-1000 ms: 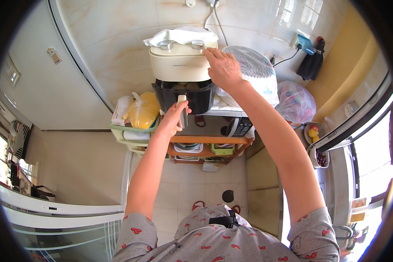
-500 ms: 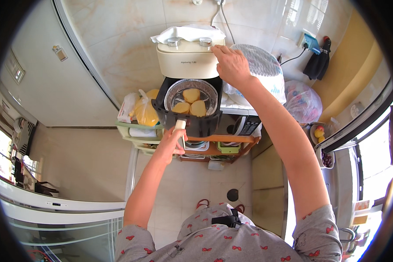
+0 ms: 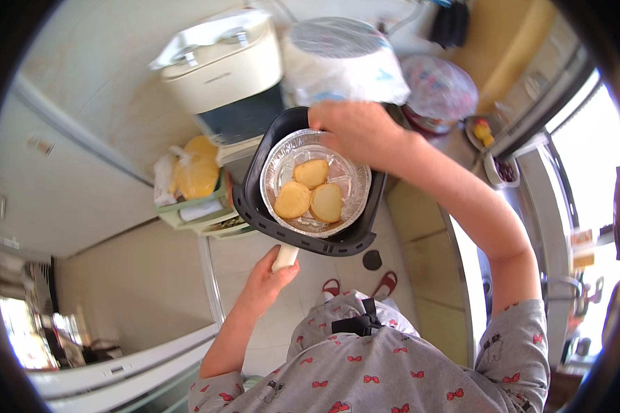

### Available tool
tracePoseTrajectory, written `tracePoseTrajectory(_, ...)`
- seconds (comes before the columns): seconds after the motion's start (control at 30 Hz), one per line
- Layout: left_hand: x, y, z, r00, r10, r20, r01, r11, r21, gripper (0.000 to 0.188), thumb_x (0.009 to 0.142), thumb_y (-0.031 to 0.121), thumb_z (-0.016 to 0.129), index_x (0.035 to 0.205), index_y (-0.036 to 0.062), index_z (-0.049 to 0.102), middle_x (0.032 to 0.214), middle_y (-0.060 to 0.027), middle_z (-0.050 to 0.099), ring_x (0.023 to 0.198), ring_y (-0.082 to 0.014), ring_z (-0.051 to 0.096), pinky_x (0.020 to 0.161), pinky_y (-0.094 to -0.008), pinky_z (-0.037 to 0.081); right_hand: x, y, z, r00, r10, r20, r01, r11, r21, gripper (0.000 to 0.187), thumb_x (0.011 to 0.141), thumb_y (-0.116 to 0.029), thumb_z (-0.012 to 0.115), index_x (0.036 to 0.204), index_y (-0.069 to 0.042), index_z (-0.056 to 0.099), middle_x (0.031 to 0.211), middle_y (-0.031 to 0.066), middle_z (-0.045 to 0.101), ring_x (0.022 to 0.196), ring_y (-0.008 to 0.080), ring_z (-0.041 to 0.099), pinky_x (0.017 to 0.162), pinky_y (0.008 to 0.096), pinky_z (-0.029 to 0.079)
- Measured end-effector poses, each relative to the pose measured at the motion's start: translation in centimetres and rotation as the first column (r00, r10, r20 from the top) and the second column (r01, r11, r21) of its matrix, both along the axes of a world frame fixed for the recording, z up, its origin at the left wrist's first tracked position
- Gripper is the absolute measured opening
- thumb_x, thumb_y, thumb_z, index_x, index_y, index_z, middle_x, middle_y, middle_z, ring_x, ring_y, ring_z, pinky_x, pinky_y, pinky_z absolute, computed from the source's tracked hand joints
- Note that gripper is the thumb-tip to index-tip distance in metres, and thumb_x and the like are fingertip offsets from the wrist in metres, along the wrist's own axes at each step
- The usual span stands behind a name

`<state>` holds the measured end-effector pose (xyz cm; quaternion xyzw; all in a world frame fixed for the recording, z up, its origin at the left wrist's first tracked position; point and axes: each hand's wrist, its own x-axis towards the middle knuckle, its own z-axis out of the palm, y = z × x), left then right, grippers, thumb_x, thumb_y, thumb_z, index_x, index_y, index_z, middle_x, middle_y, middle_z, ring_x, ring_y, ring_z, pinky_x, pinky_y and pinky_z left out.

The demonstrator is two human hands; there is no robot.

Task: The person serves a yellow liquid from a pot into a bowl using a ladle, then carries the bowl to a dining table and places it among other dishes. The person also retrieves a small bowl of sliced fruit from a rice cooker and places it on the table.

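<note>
My left hand [image 3: 265, 279] is wrapped round the cream handle [image 3: 286, 259] of a black air fryer basket [image 3: 310, 241], held out in front of me. Inside it sits a round foil tray [image 3: 274, 165] carrying three golden slices [image 3: 311, 173] that look like bread. My right hand [image 3: 358, 134] is over the tray's far right rim, blurred by motion; its fingers are smeared, so whether it grips anything does not show. The cream air fryer body [image 3: 224, 69] stands behind to the left, with two silver knobs and a white cloth on top.
A plastic-covered round thing [image 3: 344, 58] stands right of the air fryer, with a bagged bundle [image 3: 439, 89] beyond it. A light green rack [image 3: 200, 210] holds a yellow bag [image 3: 196, 168]. A counter runs along the right, with a bowl of dark fruit [image 3: 506, 172].
The basket has come fully out of the air fryer and moved right and toward me. My right hand has left the air fryer's top for the tray's far rim. My view has turned.
</note>
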<state>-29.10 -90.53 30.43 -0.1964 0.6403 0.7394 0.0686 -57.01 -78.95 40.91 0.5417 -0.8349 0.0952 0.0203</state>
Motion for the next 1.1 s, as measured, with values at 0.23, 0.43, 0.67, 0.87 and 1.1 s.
tracePoseTrajectory(0.23,-3.0,7.5,-2.4,0.926,-0.358,-0.122,0.363,0.931,0.027,0.033,0.09,0.028,0.066,0.107,0.0028,0.054,0.09,0.0006,0.053,0.08,-0.0072,0.047,0.07,-0.0234,0.041,2.0,15.0,-6.6,0.93,-0.354,0.097,0.303,0.89,0.341,0.033,0.075,-0.017,0.07,0.104,-0.003,0.06,0.102,0.0148,0.065,0.095,0.0309,0.066,0.075,0.0433,0.053)
tracePoseTrajectory(0.43,-5.2,17.5,-3.9,0.786,-0.612,-0.087,0.617,0.785,0.049,0.036,0.09,0.03,0.066,0.107,0.0006,0.054,0.089,0.0,0.052,0.081,-0.0072,0.046,0.07,-0.0234,0.041,4.5,30.6,-9.7,0.767,-0.627,0.135,0.502,0.718,0.483,0.026,0.07,-0.017,0.069,0.094,-0.005,0.069,0.087,0.0107,0.071,0.088,0.0274,0.07,0.067,0.0418,0.054)
tracePoseTrajectory(0.67,-5.1,33.3,-3.7,0.612,-0.787,-0.074,0.791,0.611,0.037,0.042,0.09,0.032,0.065,0.113,-0.0009,0.055,0.096,-0.0029,0.057,0.088,-0.0098,0.051,0.078,-0.0259,0.043,12.2,50.1,-9.5,0.556,-0.816,0.156,0.717,0.566,0.407,0.031,0.07,-0.024,0.071,0.099,-0.011,0.067,0.089,0.0088,0.07,0.087,0.0264,0.068,0.071,0.0404,0.052)
tracePoseTrajectory(0.87,-4.2,44.6,-5.3,0.485,-0.873,0.054,0.872,0.487,0.039,0.045,0.087,0.036,0.062,0.118,0.004,0.056,0.105,-0.0045,0.062,0.099,-0.0144,0.058,0.082,-0.033,0.049,22.2,66.0,-3.9,0.22,-0.968,0.123,0.951,0.241,0.194,0.026,0.074,-0.027,0.066,0.094,-0.012,0.065,0.086,0.0087,0.069,0.086,0.0282,0.067,0.07,0.0406,0.052)
tracePoseTrajectory(1.1,-2.2,53.4,-7.6,0.415,-0.9,0.133,0.896,0.43,0.112,0.044,0.087,0.033,0.061,0.121,0.0058,0.056,0.105,-0.0033,0.062,0.099,-0.0138,0.057,0.083,-0.034,0.048,38.2,87.9,-12.6,-0.461,-0.887,0.026,0.842,-0.428,0.33,0.033,0.067,-0.031,0.071,0.094,-0.013,0.068,0.097,0.0112,0.07,0.094,0.0294,0.067,0.078,0.0414,0.052)
